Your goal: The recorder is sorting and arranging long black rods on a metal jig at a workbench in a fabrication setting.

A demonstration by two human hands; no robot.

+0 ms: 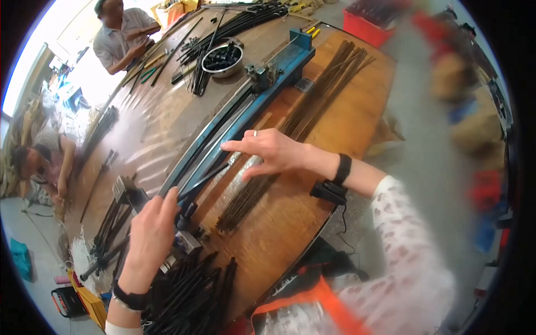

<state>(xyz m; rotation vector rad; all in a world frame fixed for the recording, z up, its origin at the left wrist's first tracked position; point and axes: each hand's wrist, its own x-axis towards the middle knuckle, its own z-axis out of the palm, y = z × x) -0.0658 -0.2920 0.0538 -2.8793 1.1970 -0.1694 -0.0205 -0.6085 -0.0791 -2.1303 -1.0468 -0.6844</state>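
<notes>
Left hand (149, 237): palm hidden, grip indeterminate. Right hand (272, 151): index fingertip contact with blue rail (291, 66) unclear. Dark pieces (224, 56) in bowl (223, 73) too small to identify. Goods at right (451, 78) motion-blurred. Black rods (187, 298) cut off by lower edge.

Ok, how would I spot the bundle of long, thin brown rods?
Find the long blue metal rail across the brown wooden table. To its right lies the bundle of long, thin brown rods, partly hidden by the bare right hand. Its brown colour sets it apart from the pile of black rods at the lower edge.
</notes>
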